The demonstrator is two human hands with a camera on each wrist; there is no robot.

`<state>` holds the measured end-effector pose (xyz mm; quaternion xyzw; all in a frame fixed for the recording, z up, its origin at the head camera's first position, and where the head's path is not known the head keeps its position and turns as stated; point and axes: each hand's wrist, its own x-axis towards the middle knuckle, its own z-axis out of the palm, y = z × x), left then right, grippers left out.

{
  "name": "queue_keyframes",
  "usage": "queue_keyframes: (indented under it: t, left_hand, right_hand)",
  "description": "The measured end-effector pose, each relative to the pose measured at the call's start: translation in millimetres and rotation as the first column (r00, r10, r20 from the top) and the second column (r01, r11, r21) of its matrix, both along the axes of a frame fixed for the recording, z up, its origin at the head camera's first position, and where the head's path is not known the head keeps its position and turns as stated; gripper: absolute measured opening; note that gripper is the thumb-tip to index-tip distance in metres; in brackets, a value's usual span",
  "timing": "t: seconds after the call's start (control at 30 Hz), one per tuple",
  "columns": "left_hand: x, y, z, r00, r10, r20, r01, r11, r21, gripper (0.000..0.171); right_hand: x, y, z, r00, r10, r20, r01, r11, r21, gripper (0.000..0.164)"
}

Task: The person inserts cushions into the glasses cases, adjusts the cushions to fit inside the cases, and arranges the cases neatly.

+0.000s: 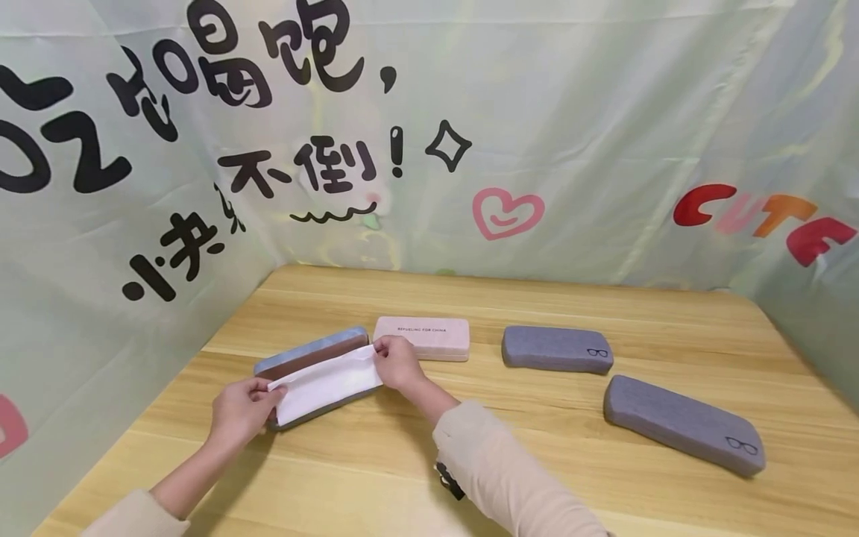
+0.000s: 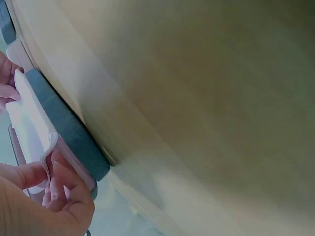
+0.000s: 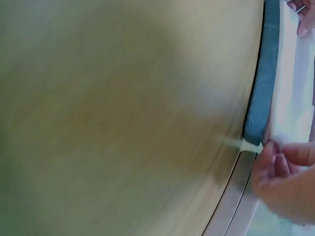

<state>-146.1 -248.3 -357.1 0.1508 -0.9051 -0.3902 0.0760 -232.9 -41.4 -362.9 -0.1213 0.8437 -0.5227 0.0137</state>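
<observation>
A white folded cloth (image 1: 326, 384) stretches between both hands over an opened blue glasses case (image 1: 312, 353), whose lid stands raised behind it. My left hand (image 1: 243, 409) pinches the cloth's left end between thumb and fingers. At the other end my right hand (image 1: 400, 363) pinches the right edge. In the left wrist view the cloth (image 2: 32, 125) lies along the case's front wall (image 2: 69, 125), its near corner held by the left hand (image 2: 54, 196). The right wrist view has the right hand (image 3: 288, 179) at the cloth's end. The case's inside is mostly hidden by the cloth.
A closed pink glasses case (image 1: 429, 338) with printed lettering sits just behind the right hand. Farther right lie two closed grey-blue glasses cases, one at the back (image 1: 557, 349) and one nearer (image 1: 684, 425). A printed curtain (image 1: 577, 134) hangs behind the wooden table (image 1: 510, 455).
</observation>
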Motion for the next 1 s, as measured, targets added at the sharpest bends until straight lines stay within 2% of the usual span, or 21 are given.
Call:
queue_keyframes:
  t: [0.2, 0.47, 0.6, 1.0]
  left_hand:
    - [0.1, -6.5, -2.9, 1.000, 0.024, -0.017, -0.024, 1.000, 0.006, 0.028]
    - [-0.7, -12.2, -4.6, 0.999, 0.035, -0.010, -0.035, 0.998, -0.054, 0.028]
    - [-2.2, -14.4, -5.6, 0.999, 0.024, 0.021, -0.023, 0.996, -0.086, 0.030]
    - [-7.1, -20.3, -7.4, 0.995, 0.016, 0.096, -0.011, 0.999, -0.052, 0.029]
  right_hand:
    - [1.1, -6.9, -0.8, 0.993, -0.110, -0.044, 0.112, 0.993, 0.032, 0.005]
    - [-1.9, -13.4, -3.7, 0.982, -0.188, -0.016, 0.188, 0.977, 0.101, 0.008]
    - [-3.4, -14.4, -3.9, 0.979, -0.204, 0.004, 0.202, 0.971, 0.129, 0.009]
    - [-4.4, -15.9, -4.2, 0.975, -0.219, 0.026, 0.210, 0.959, 0.190, 0.011]
